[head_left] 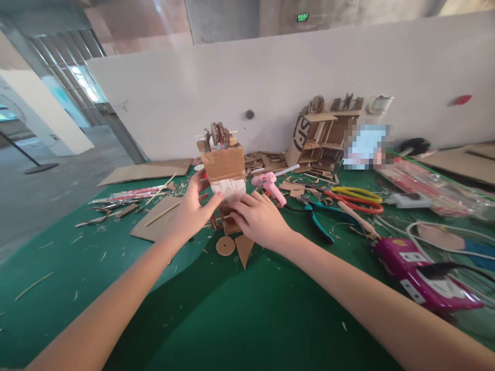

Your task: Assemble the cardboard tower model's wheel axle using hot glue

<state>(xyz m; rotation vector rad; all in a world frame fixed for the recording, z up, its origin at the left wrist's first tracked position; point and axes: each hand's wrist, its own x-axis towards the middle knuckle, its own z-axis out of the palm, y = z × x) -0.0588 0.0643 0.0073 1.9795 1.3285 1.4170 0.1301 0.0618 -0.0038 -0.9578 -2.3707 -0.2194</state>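
Two bare hands are holding a small cardboard model (224, 165) upright on a green work table (232, 319).

The left hand (191, 206) is clasping the model's left side, thumb across the front and fingers wrapped behind. The right hand (259, 219) is resting against its lower front with fingers close together; whether they are gripping cannot be told. The model is standing mid-table, just behind a cardboard disc (225, 246) and a cardboard triangle (244, 248). The green surface is lying littered with cardboard scraps, with a pink glue gun (270, 188) just right of the model and a purple power strip (421, 275) further right. A white partition wall (309, 67) is running behind the table, and grey concrete floor (34, 196) is stretching away to the left.
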